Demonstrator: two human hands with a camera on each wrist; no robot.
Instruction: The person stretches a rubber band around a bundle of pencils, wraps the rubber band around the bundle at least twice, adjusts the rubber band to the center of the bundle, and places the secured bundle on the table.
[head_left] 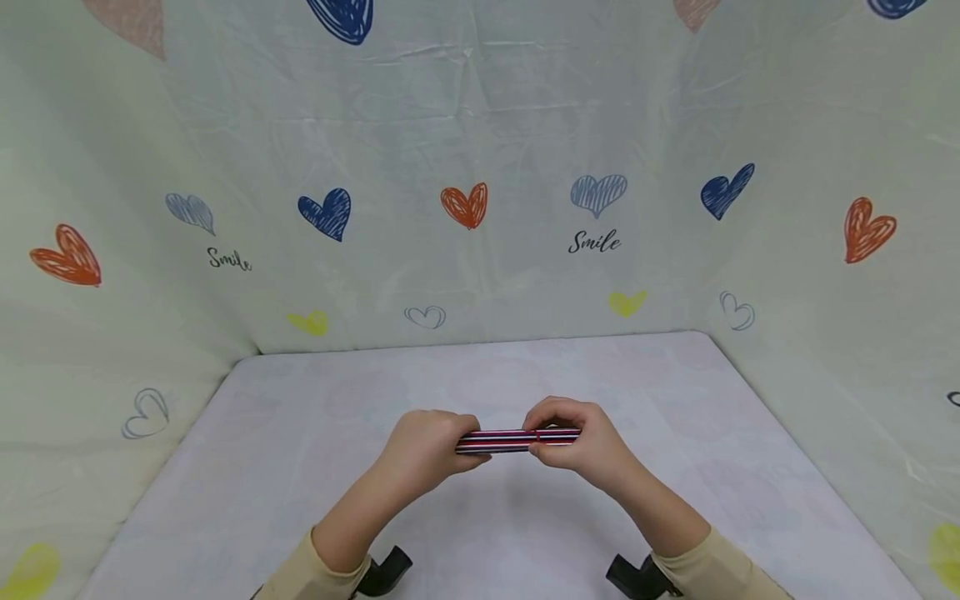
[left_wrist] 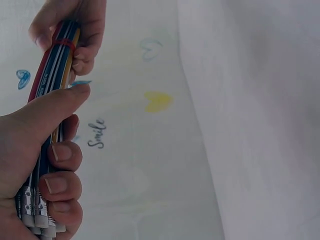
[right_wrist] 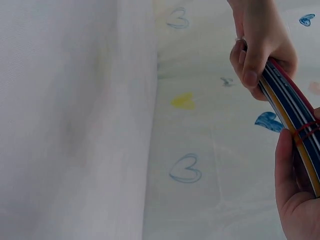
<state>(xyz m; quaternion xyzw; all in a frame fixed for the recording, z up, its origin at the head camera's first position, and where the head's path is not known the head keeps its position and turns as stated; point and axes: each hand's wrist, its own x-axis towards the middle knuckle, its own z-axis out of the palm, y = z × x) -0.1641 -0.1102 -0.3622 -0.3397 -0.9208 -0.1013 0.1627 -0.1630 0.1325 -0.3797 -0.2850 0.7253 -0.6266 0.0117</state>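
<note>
I held a bundle of slim striped pencils [head_left: 502,441], dark blue, red and yellow, above the pale worktop [head_left: 337,383]. Its long axis ran side to side, roughly along the far edge. My left hand [head_left: 431,446] gripped the white erasers [left_wrist: 41,221]; my right hand [head_left: 594,443] pinched the bundle at its thin red band [left_wrist: 64,43]. Both equally near.

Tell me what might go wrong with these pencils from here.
The red band might slip or snap, since the right grip holds the pencils right by it. If the left grip near the erasers loosens, that end might fan out. Held above the table, the pencils might drop and scatter.
</note>
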